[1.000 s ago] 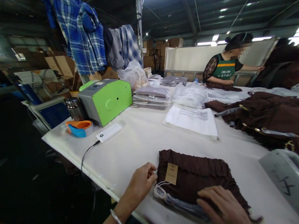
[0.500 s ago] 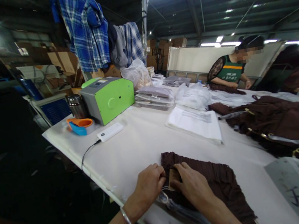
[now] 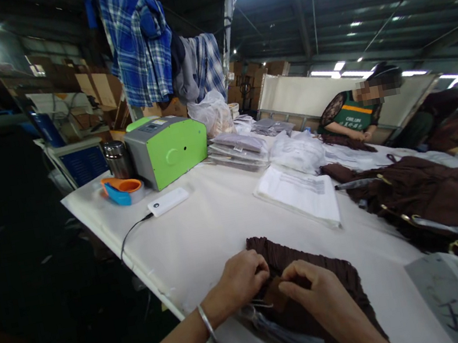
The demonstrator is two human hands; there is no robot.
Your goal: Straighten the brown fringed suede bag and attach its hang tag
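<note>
A dark brown garment (image 3: pixel 340 273) with a gathered, ruffled edge lies on the white table in front of me. Over its near left part is a brown card tag (image 3: pixel 276 296), with a thin white string (image 3: pixel 261 303) beside it. My right hand (image 3: pixel 319 291) pinches the tag's upper edge between thumb and fingers. My left hand (image 3: pixel 243 278) is closed at the garment's left edge, close to the string; what its fingertips grip is hidden. Clear plastic (image 3: pixel 279 334) lies crumpled below both hands, along the garment's near side.
Beyond the hands lie a paper stack (image 3: pixel 299 194) and a white power bank (image 3: pixel 169 201). A green-grey machine (image 3: pixel 179 151), steel flask (image 3: pixel 118 160) and orange-blue tape dispenser (image 3: pixel 123 189) stand at the back left. Brown garments (image 3: pixel 432 195) and a grey device (image 3: pixel 447 287) are right. A co-worker (image 3: pixel 352 114) handles brown cloth.
My left hand has moved slightly right, toward the tag. My right hand has shifted a little right and down, and the tag tilts differently. The co-worker's hands have come together.
</note>
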